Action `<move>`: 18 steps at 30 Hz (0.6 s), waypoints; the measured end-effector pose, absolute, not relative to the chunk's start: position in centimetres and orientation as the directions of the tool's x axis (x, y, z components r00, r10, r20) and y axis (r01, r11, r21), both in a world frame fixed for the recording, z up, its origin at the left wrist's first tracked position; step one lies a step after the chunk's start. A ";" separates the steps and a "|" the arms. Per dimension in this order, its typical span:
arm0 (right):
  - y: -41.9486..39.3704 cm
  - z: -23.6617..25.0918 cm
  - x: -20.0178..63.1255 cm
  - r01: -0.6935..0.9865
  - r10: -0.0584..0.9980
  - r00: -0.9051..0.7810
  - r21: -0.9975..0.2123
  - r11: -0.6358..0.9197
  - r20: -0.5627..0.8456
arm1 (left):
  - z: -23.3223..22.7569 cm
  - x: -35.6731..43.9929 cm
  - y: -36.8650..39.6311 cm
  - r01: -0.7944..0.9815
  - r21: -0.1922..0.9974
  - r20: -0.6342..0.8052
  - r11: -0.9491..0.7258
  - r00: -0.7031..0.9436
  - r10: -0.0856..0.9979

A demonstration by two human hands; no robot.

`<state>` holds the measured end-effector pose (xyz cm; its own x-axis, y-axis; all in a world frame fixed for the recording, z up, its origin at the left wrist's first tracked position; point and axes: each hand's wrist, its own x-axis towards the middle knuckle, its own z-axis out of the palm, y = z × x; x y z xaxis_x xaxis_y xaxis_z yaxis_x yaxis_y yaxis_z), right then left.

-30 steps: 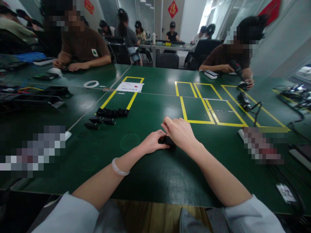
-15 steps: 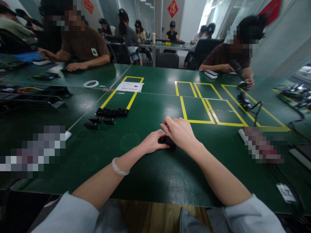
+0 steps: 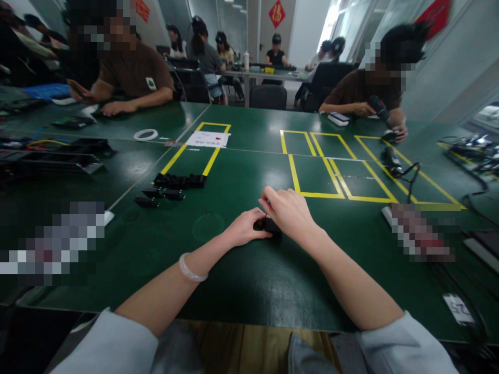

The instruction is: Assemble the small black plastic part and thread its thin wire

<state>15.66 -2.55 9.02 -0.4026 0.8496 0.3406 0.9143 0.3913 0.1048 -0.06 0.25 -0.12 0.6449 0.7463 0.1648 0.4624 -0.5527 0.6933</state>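
On green table (image 3: 241,285): left hand (image 3: 246,227) pinching half-hidden black part (image 3: 272,226); right hand (image 3: 292,212), grip unclear.

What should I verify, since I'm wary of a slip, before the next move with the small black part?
1. Left grip on the black part: ok, thumb and fingers are around its left end.
2. Right grip close at hand: ok, it is bent over the part's right end.
3. What the right fingertips hold: cannot tell, the hand hides most of it.
4. Loose black pieces out of the way: ok, they lie apart on the left.
5. Bracelet clear of the part: ok, it sits back on the left forearm.
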 end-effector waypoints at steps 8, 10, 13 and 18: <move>-2.6 9.0 15.6 0.923 0.863 -0.379 0.074 0.377 0.334 | 0.2 0.0 0.1 0.464 0.701 0.150 -0.541 0.646 0.749; -2.6 9.1 15.6 0.917 0.859 -0.392 0.071 0.392 0.329 | 0.2 0.0 0.1 0.462 0.699 0.155 -0.546 0.647 0.747; -2.6 9.2 15.6 0.912 0.858 -0.407 0.086 0.401 0.314 | 0.2 0.0 0.1 0.454 0.697 0.166 -0.555 0.651 0.741; -2.5 9.0 15.6 0.915 0.857 -0.400 0.093 0.391 0.324 | 0.2 0.1 0.1 0.456 0.702 0.167 -0.547 0.641 0.749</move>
<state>15.63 -2.51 8.98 -0.3996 0.8574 0.3245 0.9155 0.3914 0.0932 0.06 0.14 0.19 0.6412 0.7490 0.1668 0.4564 -0.5470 0.7017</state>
